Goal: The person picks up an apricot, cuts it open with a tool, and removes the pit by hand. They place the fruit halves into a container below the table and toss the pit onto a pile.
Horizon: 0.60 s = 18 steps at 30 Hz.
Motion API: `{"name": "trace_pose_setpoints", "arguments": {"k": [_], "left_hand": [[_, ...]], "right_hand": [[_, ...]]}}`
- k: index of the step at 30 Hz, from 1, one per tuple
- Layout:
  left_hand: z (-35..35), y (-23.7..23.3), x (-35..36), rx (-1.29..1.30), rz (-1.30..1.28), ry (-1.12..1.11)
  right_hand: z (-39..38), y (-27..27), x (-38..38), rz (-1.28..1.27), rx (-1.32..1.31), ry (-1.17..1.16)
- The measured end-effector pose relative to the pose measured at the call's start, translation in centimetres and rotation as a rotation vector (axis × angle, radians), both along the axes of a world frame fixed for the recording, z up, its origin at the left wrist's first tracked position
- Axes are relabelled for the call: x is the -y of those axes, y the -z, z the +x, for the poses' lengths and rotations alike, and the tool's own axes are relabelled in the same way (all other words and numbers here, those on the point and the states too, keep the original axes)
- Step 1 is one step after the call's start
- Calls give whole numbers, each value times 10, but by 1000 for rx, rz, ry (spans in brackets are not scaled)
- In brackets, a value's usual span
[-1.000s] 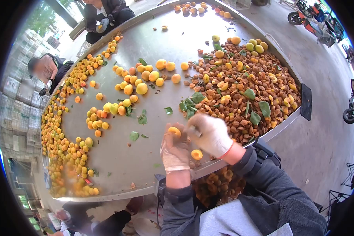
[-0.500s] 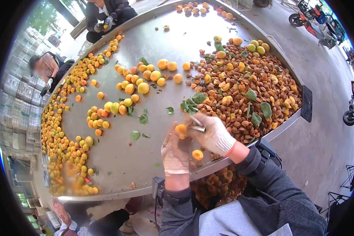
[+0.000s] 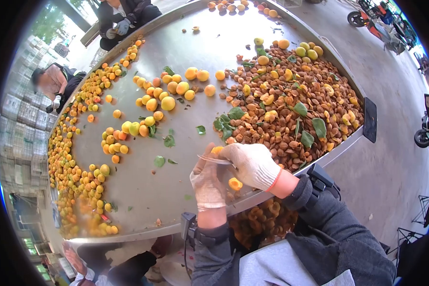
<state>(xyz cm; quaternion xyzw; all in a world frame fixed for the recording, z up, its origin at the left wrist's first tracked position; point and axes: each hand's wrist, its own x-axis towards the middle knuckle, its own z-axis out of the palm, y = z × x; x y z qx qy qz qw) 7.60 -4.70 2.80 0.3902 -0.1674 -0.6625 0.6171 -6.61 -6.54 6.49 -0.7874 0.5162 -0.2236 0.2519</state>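
Observation:
My left hand (image 3: 208, 183), in a pale work glove, is closed around an orange apricot (image 3: 217, 149), mostly hidden by the fingers. My gloved right hand (image 3: 252, 164) grips a thin, shiny metal tool (image 3: 214, 160) whose narrow end reaches across to the left fingers, just below the fruit. Its exact kind is hard to make out. Beneath the hands, close to the table's near edge, lies an opened apricot (image 3: 235, 184). Right of them spreads a big heap of brown apricot pits (image 3: 281, 124) mixed with orange fruit pieces and green leaves.
Whole apricots sit mid-table (image 3: 168, 103) and along the left side (image 3: 71, 167) of the rimmed metal table (image 3: 143, 200). Opened fruit (image 3: 267, 219) fills a space below the near edge. Co-workers (image 3: 124, 21) stand or sit around the far and left sides. Scooters (image 3: 381, 28) are parked at upper right.
The metal tool has swung from pointing up and right of the fruit to lying across the left fingers. My right hand has turned over the apricot, now more covered. The view shifted slightly.

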Motion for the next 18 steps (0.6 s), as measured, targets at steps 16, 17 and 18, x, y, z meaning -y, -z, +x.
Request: {"name": "trace_pose_setpoints", "arguments": {"k": [16, 17, 18], "left_hand": [[7, -18, -15, 1576, 135, 722], [-1, -18, -12, 1835, 136, 892], [-6, -18, -14, 1841, 138, 889]], "right_hand": [[-40, -26, 21, 200, 981, 472], [-40, -25, 22, 150, 971, 454], [-44, -27, 21, 150, 977, 451]]}}
